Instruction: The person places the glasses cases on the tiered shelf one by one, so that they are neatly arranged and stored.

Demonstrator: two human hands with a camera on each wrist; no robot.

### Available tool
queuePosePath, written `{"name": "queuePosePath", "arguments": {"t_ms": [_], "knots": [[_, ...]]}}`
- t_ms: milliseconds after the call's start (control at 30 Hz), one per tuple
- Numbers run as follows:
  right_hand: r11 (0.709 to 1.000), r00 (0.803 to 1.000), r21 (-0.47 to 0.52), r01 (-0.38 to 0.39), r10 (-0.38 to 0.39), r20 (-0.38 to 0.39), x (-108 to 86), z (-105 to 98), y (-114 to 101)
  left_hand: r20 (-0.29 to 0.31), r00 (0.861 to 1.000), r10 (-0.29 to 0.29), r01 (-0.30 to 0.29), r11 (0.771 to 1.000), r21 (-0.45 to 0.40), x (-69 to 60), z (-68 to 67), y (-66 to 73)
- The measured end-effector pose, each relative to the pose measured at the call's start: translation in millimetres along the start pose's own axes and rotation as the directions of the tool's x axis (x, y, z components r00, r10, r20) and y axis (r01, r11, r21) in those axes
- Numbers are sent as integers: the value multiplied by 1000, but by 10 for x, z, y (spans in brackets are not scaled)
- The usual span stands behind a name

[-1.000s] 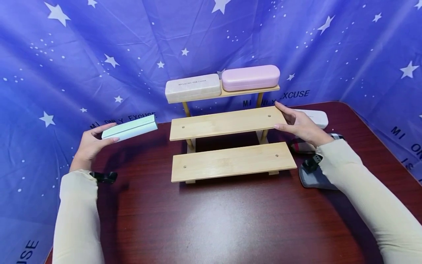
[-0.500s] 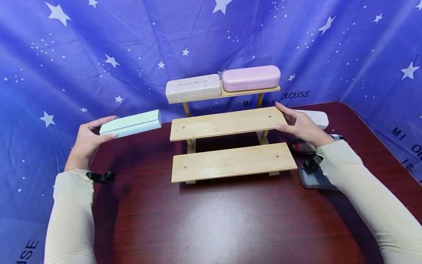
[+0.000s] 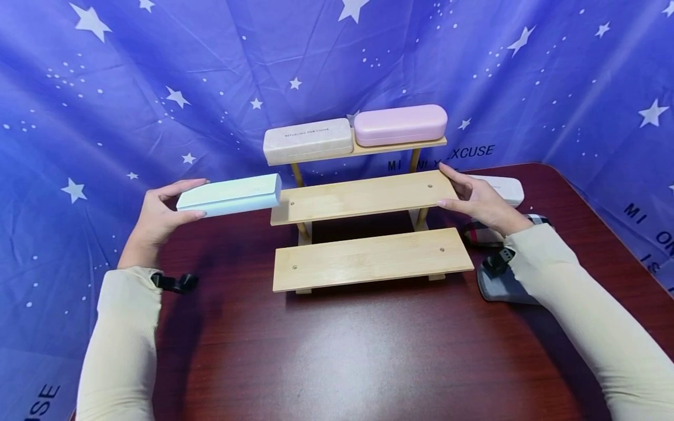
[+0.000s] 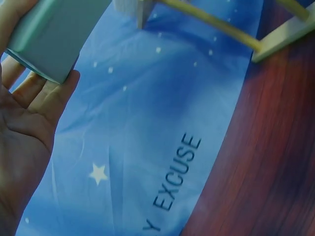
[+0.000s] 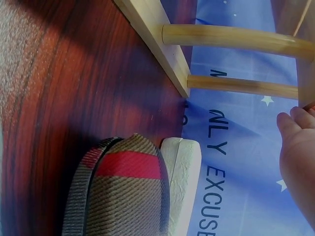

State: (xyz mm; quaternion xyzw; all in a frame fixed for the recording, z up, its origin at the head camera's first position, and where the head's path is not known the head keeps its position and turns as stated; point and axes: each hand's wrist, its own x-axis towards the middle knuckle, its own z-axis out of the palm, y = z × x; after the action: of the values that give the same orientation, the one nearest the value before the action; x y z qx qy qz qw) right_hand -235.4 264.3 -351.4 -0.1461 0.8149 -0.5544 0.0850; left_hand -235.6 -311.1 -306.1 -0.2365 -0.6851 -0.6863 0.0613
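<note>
My left hand [image 3: 163,219] holds a pale mint-green glasses case [image 3: 229,196] by its left end, thumb in front and fingers behind. The case is in the air, its right end at the left end of the middle tier of a three-tier wooden display rack [image 3: 363,196]. In the left wrist view the fingers curl under the end of the case [image 4: 59,34]. At the rack's other side, my right hand [image 3: 481,202] grips the right end of the middle tier between thumb and fingers. The right wrist view shows only part of that hand [image 5: 300,147].
A cream glasses case [image 3: 308,140] and a pink one [image 3: 401,124] stand on the top tier. Right of the rack lie a white case [image 3: 502,188], a plaid case [image 5: 130,191] and a grey case [image 3: 502,286]. A starry blue curtain [image 3: 210,70] hangs behind the table [image 3: 337,351].
My left hand first lifts the mint-green glasses case slightly, then brings it rightward to the middle tier, and the case has levelled. The right hand and the rack stay in place.
</note>
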Motion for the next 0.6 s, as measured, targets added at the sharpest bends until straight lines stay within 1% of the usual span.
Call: {"name": "queuePosePath", "arguments": {"t_ms": [133,267,433,600], "knots": [[1000,1000,-10,-2,2,1,-5,8,-13,18,1000,-3,3,1000,24,42,116,14],[1000,1000,-8,-10,10,-1,-10,8,-21,21,1000,9,-10,999,35,91,244,3],[1000,1000,-6,-11,11,-4,-7,4,-23,2,1000,31,-31,997,67,146,401,-27],[1000,1000,1,-11,11,-3,1,6,-22,-13,1000,15,-14,995,98,171,540,-70]]}}
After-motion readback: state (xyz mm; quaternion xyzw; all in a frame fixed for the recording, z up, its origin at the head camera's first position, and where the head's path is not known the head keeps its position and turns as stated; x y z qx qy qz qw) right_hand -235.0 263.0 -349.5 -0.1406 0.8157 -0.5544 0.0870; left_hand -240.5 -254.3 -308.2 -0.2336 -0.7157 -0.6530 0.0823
